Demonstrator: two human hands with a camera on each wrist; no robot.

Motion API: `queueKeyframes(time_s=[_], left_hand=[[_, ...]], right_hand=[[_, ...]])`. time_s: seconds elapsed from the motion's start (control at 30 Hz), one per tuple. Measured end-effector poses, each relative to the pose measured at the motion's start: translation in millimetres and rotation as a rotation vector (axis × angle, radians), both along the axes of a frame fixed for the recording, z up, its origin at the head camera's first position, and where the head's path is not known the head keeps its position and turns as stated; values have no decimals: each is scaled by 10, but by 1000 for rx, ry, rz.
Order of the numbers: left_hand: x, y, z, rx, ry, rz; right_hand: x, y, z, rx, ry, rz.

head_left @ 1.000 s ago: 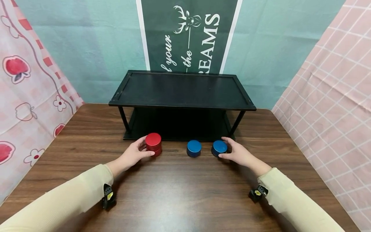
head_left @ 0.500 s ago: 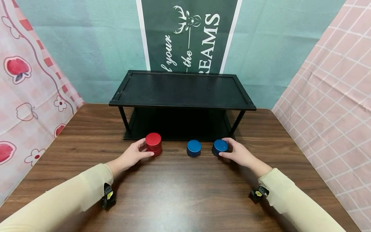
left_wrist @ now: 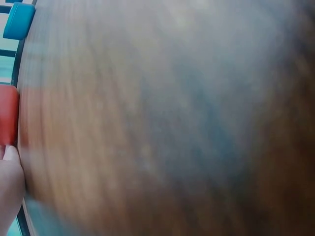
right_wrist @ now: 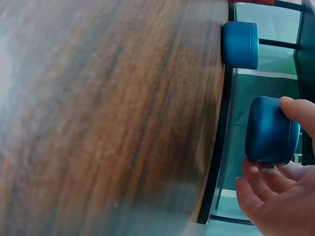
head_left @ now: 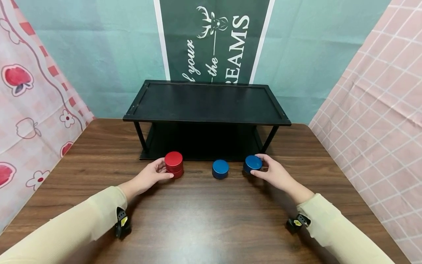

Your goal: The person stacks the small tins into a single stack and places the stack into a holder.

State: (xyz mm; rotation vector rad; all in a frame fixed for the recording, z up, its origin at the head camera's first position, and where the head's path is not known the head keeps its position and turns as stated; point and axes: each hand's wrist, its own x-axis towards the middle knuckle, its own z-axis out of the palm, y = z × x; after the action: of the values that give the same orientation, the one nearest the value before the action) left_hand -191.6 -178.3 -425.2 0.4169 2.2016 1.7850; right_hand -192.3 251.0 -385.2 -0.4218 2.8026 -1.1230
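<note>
Got a blue tin pinched in the right hand, clear of the bench at 3 o'clock from the other tin, so go level. Gripping the red stack at 9 o'clock with the left hand; squeeze evenly, don't topple it.

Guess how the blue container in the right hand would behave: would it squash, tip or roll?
The blue container is probably stiff, as the right hand makes no visible dent in it. Set upright and pushed, it would likely slide rather than tip, being squat and broad. Laid on its side, it might roll, given its round wall.
</note>
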Motion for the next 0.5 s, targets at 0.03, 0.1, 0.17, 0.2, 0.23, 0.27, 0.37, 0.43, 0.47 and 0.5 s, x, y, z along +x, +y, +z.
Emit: queueKeyframes(time_s=[0.03, 0.1, 0.17, 0.2, 0.23, 0.27, 0.37, 0.43, 0.47, 0.5], left_hand=[[-9, -3, -2, 4, -3, 1], [-21, -9, -4, 10, -7, -1], [-29, -14, -7, 13, -10, -4], [-31, -15, -8, 14, -11, -4], [-31, -17, -9, 15, -12, -4], [-29, -16, -9, 17, -12, -3], [-22, -15, -15, 24, -13, -5], [-19, -14, -24, 31, -17, -6], [-16, -13, -27, 34, -16, -7], [-15, -14, -30, 35, -16, -7]], right_hand=[[3, 2, 9, -4, 3, -4], [8, 2, 28, -11, 7, -17], [15, -1, 44, -15, 13, -22], [19, -2, 52, -16, 17, -23], [22, -5, 61, -19, 18, -25], [26, -9, 70, -19, 22, -27], [31, -20, 101, -20, 31, -26], [31, -27, 120, -21, 35, -29], [29, -30, 128, -20, 38, -30], [25, -34, 137, -22, 41, -31]])
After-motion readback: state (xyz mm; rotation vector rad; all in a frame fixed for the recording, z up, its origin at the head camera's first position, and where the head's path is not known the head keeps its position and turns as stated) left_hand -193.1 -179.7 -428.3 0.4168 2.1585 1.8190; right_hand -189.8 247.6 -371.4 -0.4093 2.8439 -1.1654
